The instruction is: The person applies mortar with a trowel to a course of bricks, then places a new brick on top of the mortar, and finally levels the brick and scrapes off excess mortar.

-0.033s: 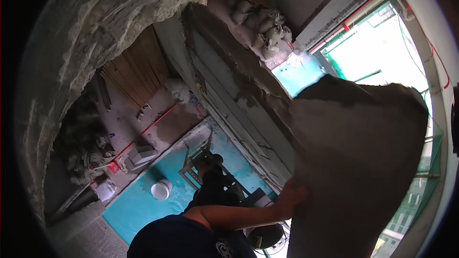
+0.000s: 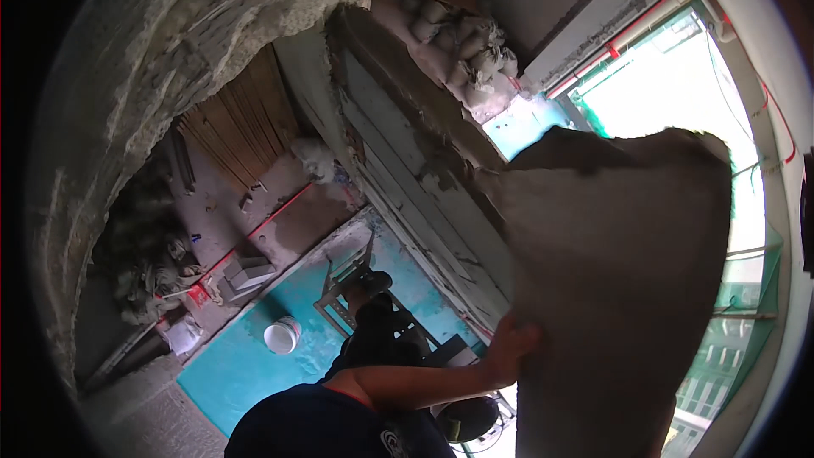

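Observation:
A large grey-brown slab-like board (image 2: 615, 288) fills the right of the view, close up. Its upper edge is ragged and dark; its exact kind I cannot make out. My left hand (image 2: 515, 346) grips the board's left edge, the arm stretched out to the right from my body. Part of its fingers is hidden at the edge. My right hand is not seen; the board covers the area where it could be. Beyond the board's left side runs a grey beam or wall strip (image 2: 415, 195) with patches of wet-looking mortar along it.
Below me are a metal step frame (image 2: 335, 309) with my shoe on it, a white bucket (image 2: 282, 335) on a turquoise floor (image 2: 229, 373), and a dark bucket (image 2: 466, 418). Rough concrete (image 2: 170, 59) arches overhead. Filled sacks (image 2: 466, 42), wooden planks (image 2: 242, 119) and grey blocks (image 2: 246, 276) lie farther off.
The board has shifted left and slightly up, with its right side uncovering more of the bright opening. My left hand stays on its edge, moved slightly left.

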Tool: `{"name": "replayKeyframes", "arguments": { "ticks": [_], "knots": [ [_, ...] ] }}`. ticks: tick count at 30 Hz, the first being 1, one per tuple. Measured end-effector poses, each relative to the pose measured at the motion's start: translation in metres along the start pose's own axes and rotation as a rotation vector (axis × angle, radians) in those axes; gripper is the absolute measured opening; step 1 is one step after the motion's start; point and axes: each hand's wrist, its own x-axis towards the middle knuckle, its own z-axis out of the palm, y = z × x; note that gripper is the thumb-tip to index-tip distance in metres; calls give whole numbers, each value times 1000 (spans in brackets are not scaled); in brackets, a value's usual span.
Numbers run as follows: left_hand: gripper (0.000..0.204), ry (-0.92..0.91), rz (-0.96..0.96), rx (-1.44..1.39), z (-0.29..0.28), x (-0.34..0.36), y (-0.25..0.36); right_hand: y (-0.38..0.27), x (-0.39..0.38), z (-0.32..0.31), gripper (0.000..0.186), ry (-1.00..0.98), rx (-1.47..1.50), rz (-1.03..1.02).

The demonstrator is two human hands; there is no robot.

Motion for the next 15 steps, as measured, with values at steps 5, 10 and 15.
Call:
{"name": "replayKeyframes", "arguments": {
  "ticks": [5, 10, 15],
  "knots": [
    [54, 68, 395, 223, -25, 49, 7, -36, 73, -6, 113, -343, -524, -256],
    [61, 227, 388, 999, -50, 85, 96, -49, 140, 47, 111, -345, -470, -396],
    [72, 174, 338, 1292, -60, 120, 147, -75, 180, 84, 100, -391, -455, -474]
  ]
}}
